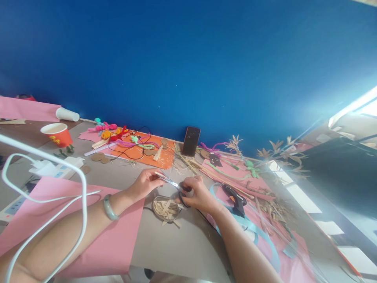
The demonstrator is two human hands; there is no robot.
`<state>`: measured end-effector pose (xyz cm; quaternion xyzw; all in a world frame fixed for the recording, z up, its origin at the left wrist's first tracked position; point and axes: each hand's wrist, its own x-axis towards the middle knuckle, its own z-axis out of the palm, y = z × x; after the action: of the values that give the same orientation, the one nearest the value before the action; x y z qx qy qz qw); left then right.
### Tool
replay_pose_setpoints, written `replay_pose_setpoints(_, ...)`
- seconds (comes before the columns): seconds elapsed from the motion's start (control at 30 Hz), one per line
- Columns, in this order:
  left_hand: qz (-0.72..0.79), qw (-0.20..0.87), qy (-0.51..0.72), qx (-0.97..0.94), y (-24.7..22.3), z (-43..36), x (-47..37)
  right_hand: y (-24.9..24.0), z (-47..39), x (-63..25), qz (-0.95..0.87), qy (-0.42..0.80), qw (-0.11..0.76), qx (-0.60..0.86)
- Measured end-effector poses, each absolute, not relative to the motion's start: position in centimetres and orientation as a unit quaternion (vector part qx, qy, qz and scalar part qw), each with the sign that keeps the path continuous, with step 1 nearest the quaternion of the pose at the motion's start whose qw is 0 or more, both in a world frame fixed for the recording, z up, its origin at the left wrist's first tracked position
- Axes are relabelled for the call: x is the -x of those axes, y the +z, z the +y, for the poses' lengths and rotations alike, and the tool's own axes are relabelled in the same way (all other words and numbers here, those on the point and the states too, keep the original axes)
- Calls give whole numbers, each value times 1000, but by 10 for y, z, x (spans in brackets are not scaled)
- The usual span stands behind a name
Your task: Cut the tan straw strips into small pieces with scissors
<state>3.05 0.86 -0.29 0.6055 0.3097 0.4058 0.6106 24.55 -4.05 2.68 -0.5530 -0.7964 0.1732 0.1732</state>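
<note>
My right hand (198, 192) is closed round the dark handles of a pair of scissors (175, 184), whose blades point left. The blades reach my left hand (145, 183), which is pinched shut beside their tips. What its fingers hold is too small to make out. On that wrist sits a pale green bangle (110, 207). Below the scissors, a small oval container (154, 212) holds short beige strips (166, 208), and a few of them lie over its rim.
A phone (191, 140) leans on the blue wall. Orange paper (138, 155) carries pipe cleaners and scraps. At right lie a glue gun (235, 198), dried stalks and blue ribbon (265, 232). A paper cup (60, 134), power strip (70, 167) and looping white cable (84, 196) are at left.
</note>
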Motion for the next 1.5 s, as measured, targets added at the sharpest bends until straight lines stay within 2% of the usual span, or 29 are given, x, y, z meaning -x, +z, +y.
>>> replay_pose_setpoints(0.33, 306, 615, 405, -603, -6, 8, -30, 17, -37, -250, -792, 170, 182, 557)
replay_pose_setpoints(0.6, 327, 611, 398, -601, -5, 8, -28, 14, -36, -253, -755, 185, 245, 579)
replay_pose_setpoints(0.83, 296, 636, 425, -572, -11, 13, -29, 26, -42, -248, -798, 183, 188, 542)
replay_pose_setpoints(1.5, 312, 633, 410, -577, -6, 9, -29, 24, -42, -246, -779, 206, 166, 568)
